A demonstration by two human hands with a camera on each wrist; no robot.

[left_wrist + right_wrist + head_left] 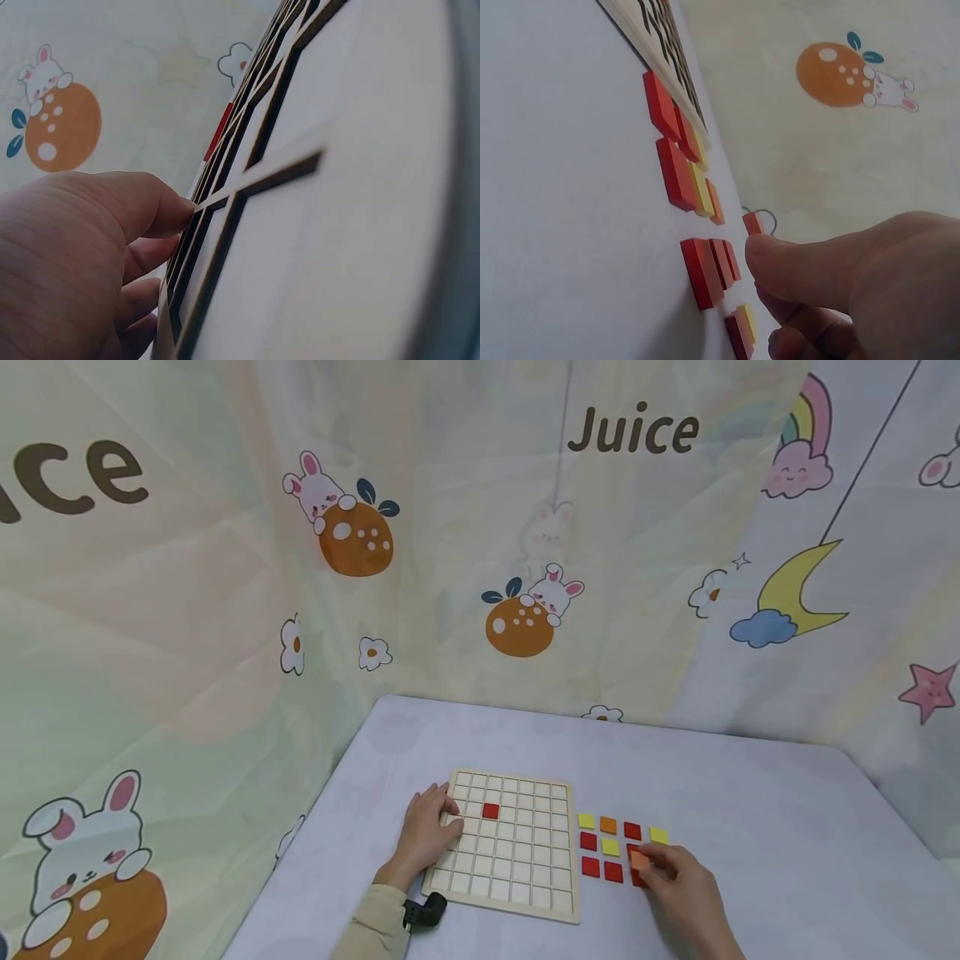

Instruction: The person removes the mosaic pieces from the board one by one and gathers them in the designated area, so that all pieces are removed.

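A light wooden grid board (517, 843) lies on the table with one red tile (491, 811) in an upper-left cell. My left hand (426, 831) holds the board's left edge, thumb on its top face and the other fingers bent at the side; the left wrist view shows the thumb tip on the frame. To the right of the board, my right hand (686, 885) pinches an orange tile (639, 860) between thumb and finger, raised above the loose tiles. A red tile (632, 831) and a yellow tile (658, 836) lie close by. Other tiles beneath the hand are partly hidden.
Several red, yellow and orange tiles stand in rough rows beside the board, among them an orange tile (608, 826) and a yellow tile (611, 847). A pale cloth covers the table (787, 827). Printed curtains (450, 527) hang behind and at the left.
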